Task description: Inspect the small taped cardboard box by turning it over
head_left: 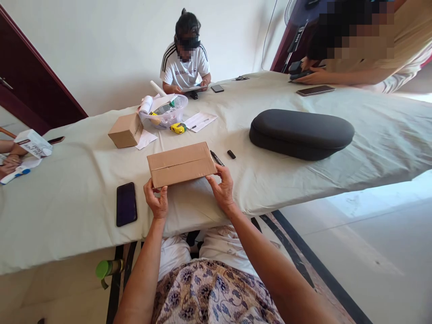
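Observation:
A brown cardboard box (180, 165) is held between my two hands above the near part of the table, its long seam facing up. My left hand (157, 200) grips the box's lower left corner, thumb at the near edge. At the right end, my right hand (222, 188) has thumb and fingers closed on the other corner. Just beyond that end lies an uncapped black marker (217, 158), partly behind the box. Its black cap (231, 154) sits a little to the right. A dark phone (126, 204) lies left of my left hand.
A second cardboard box (124, 130) stands beside a clear basket (170, 118) of odds and ends. Near them are a yellow tape measure (178, 128) and a paper sheet (200, 121). A black case (301, 134) lies to the right. Other people sit around the table.

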A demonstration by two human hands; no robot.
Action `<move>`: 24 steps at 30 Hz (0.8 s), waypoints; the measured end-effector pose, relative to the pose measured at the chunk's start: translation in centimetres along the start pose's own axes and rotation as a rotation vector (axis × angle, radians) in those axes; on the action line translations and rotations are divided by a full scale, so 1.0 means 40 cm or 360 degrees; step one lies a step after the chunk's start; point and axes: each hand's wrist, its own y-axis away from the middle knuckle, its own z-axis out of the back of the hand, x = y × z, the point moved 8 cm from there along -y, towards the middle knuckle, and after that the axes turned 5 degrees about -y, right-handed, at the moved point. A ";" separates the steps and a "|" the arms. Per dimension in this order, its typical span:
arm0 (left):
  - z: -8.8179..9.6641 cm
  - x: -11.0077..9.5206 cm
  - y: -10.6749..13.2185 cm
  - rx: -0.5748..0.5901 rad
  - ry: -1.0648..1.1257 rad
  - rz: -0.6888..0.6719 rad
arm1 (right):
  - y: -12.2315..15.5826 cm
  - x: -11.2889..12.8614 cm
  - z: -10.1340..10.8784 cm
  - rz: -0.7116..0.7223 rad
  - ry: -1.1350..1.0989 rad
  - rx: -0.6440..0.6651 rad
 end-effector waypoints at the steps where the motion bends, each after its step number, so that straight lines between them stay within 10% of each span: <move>1: -0.001 -0.001 -0.004 -0.0006 -0.0011 0.0020 | -0.005 -0.004 -0.007 -0.0029 -0.0019 -0.0008; 10: -0.060 0.024 -0.081 0.0111 -0.0101 0.0274 | -0.050 -0.106 -0.068 -0.0397 0.0034 0.0033; 24: -0.070 0.095 -0.015 0.0294 -0.0394 0.0351 | -0.014 -0.116 -0.059 -0.0464 0.0481 0.0257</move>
